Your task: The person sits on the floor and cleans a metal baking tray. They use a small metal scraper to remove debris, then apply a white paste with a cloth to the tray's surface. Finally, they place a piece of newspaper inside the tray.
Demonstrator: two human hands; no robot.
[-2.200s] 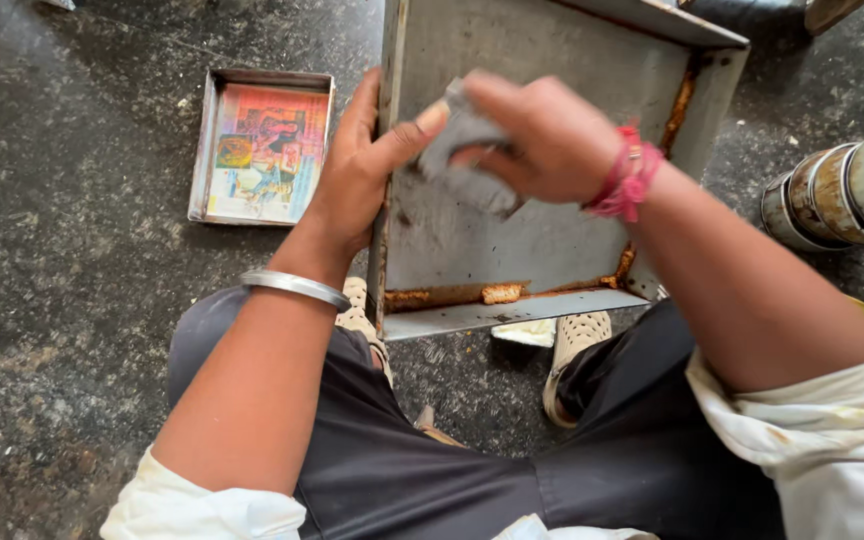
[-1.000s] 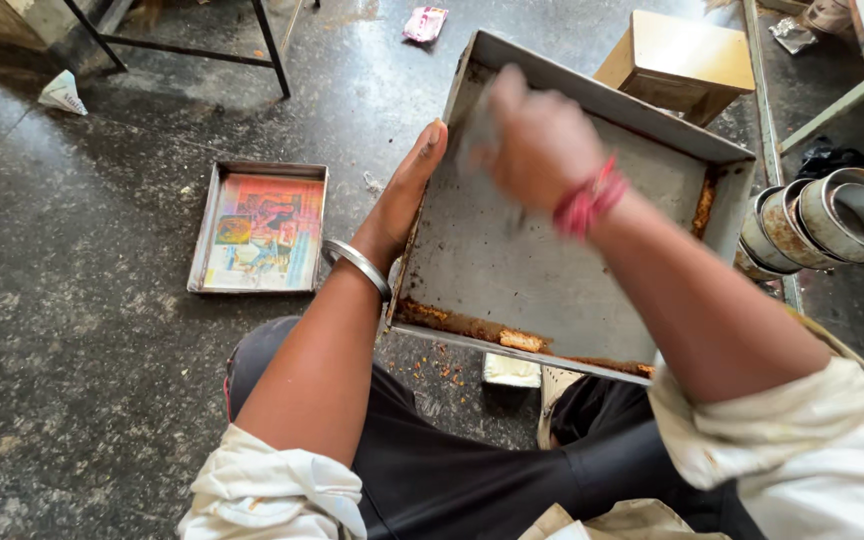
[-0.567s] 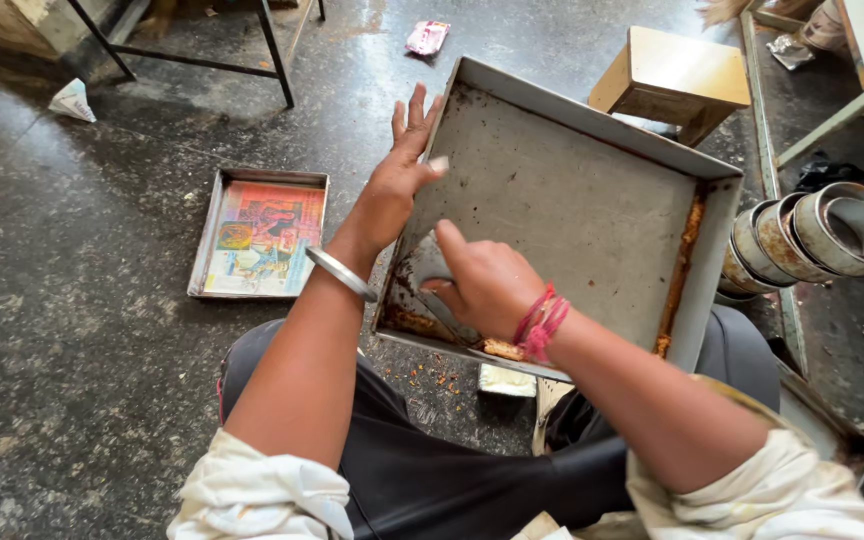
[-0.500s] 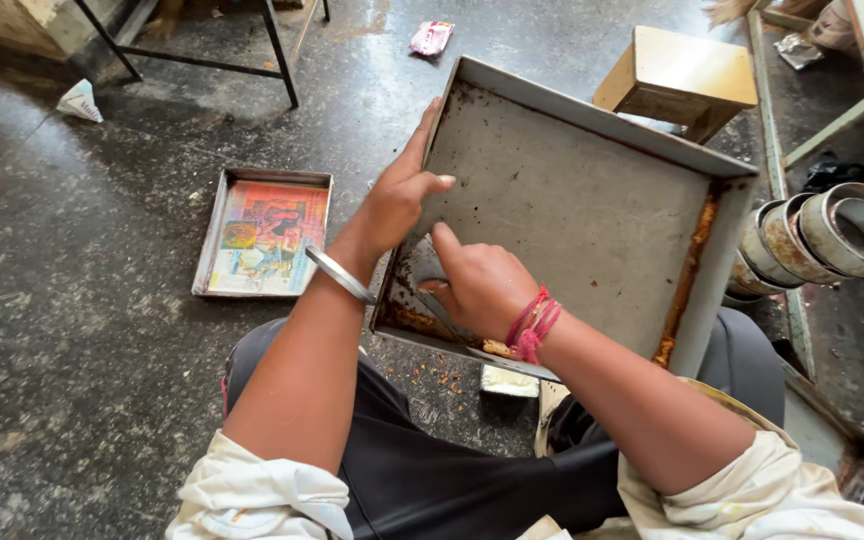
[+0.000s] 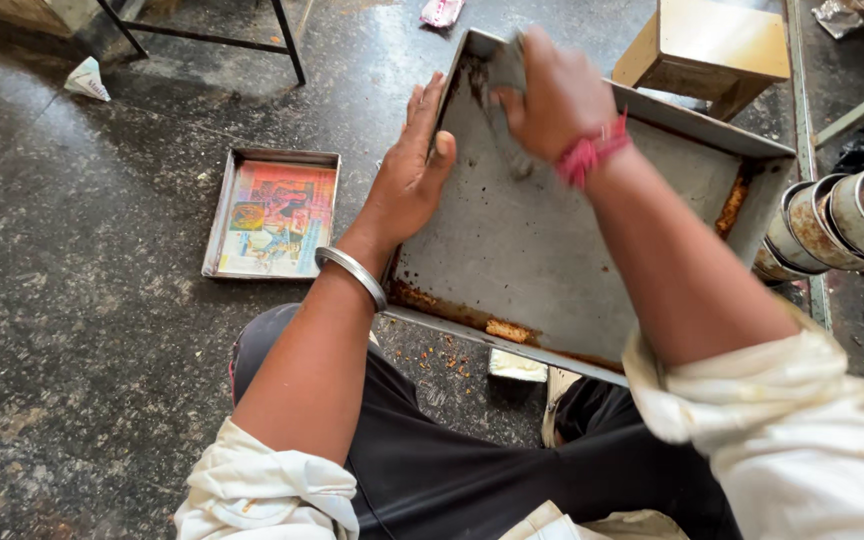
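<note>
A person sat on a dark, speckled stone floor [image 5: 72, 300], seen from above, with a large rectangular metal tray [image 5: 552, 260] tilted against the legs. The tray was dull grey sheet metal with raised walls, its flat bottom scuffed and its corners crusted with orange-brown residue. The left hand [image 5: 407, 175] lay open and flat against the tray's left wall, fingers spread upward, steadying it; a plain steel bangle [image 5: 352, 275] circled that wrist. The right hand [image 5: 552, 90] was closed around a small grey scraper [image 5: 507, 70] pressed into the tray's far left corner — most of the tool was hidden by the fingers, so its shape was hard to make out. A pink-red thread band [image 5: 592, 150] wrapped the right wrist. Both sleeves were cream cloth, rolled above the elbow.

To the left on the floor lay a smaller shallow tray [image 5: 272, 212] lined with a colourful printed sheet. At the right edge, a row of nested round metal tins [image 5: 842, 220] was partly cut off by the frame. A pale wooden stool [image 5: 712, 45] stood beyond the tray — only its top showed.
</note>
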